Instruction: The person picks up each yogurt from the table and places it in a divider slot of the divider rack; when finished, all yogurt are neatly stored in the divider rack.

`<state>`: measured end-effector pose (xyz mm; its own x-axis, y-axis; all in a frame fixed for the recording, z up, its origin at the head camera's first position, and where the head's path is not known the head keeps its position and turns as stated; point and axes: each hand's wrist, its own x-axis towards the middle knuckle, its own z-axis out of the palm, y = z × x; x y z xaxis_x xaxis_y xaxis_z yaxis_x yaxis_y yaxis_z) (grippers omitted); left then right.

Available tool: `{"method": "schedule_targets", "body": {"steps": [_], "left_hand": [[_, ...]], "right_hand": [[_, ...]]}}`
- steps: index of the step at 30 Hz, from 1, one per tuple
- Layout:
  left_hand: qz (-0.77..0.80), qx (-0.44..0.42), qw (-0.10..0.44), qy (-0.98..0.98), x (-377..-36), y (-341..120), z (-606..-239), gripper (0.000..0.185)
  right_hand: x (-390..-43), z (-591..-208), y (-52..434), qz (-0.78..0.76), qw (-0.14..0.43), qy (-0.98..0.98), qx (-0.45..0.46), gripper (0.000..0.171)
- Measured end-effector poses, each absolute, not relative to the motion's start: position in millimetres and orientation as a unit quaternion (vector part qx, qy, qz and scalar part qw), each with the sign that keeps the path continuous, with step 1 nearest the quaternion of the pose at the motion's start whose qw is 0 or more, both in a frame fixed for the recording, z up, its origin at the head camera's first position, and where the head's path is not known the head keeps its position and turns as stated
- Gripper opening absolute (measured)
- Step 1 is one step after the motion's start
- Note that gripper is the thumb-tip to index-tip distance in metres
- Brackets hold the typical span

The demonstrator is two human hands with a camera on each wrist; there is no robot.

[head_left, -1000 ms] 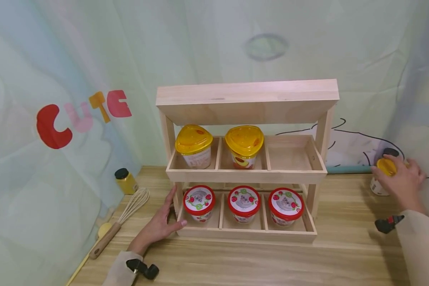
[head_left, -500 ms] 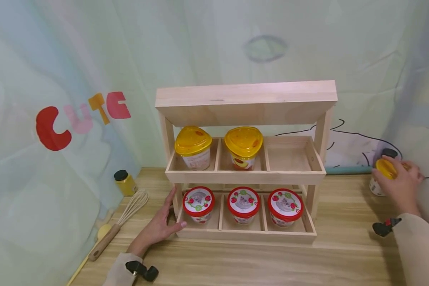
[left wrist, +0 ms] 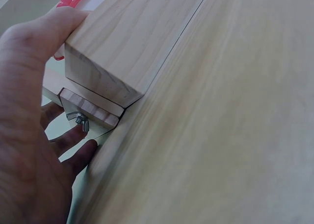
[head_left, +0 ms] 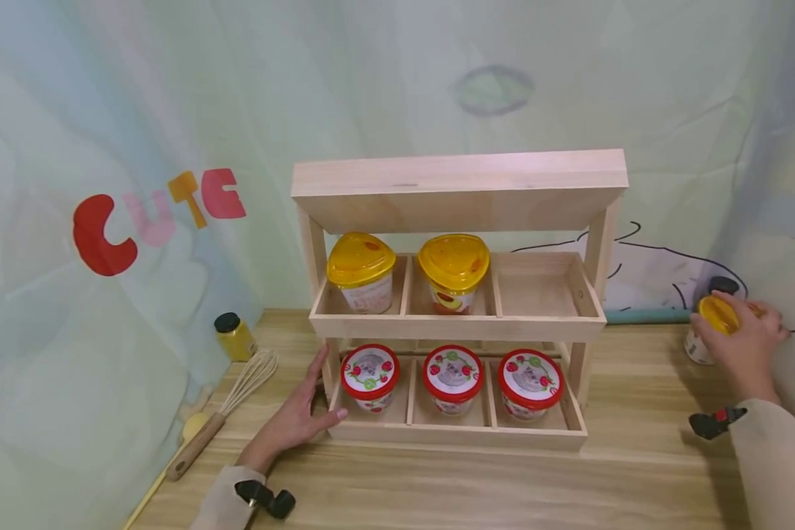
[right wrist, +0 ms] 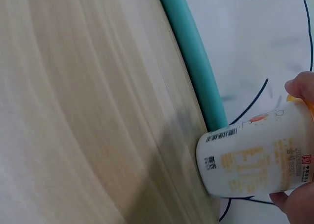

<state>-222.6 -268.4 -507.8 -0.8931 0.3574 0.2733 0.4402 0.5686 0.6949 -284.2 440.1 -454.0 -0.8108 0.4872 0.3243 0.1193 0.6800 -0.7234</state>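
The left hand (head_left: 298, 419), fingers straight, is pressing against the wooden rack's (head_left: 457, 434) lower left corner post. Bare table (head_left: 636, 412) is lying right of the rack. Near the back edge, the right hand (head_left: 742, 342) is gripping a yellow-lidded cup (right wrist: 255, 158) by its top.

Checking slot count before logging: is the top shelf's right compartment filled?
No, in the head view the right compartment of the upper shelf is bare wood, while yellow-lidded cups fill the other two.
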Motion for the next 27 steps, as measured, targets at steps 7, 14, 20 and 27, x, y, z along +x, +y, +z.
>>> {"method": "schedule_targets", "body": {"steps": [7, 14, 20, 27], "left_hand": [[-0.414, -0.231, 0.053, -0.879, -223.9, -266.1, -508.0, 0.12], [-0.416, -0.23, 0.051, -0.878, -223.6, -265.7, -508.3, 0.12], [-0.409, -0.23, 0.052, -0.881, -224.7, -265.8, -509.6, 0.12], [-0.402, -0.229, 0.057, -0.885, -224.2, -266.5, -510.3, 0.121]], "right_hand": [[-276.5, -442.8, 426.2, 0.368, 0.306, -0.867, -0.138, 0.059], [-269.5, -418.0, 401.8, 0.379, 0.324, -0.855, -0.142, 0.058], [-260.4, -400.9, 382.8, 0.376, 0.375, -0.839, -0.116, 0.056], [-248.1, -381.8, 365.2, 0.367, 0.402, -0.835, -0.083, 0.056]]}}
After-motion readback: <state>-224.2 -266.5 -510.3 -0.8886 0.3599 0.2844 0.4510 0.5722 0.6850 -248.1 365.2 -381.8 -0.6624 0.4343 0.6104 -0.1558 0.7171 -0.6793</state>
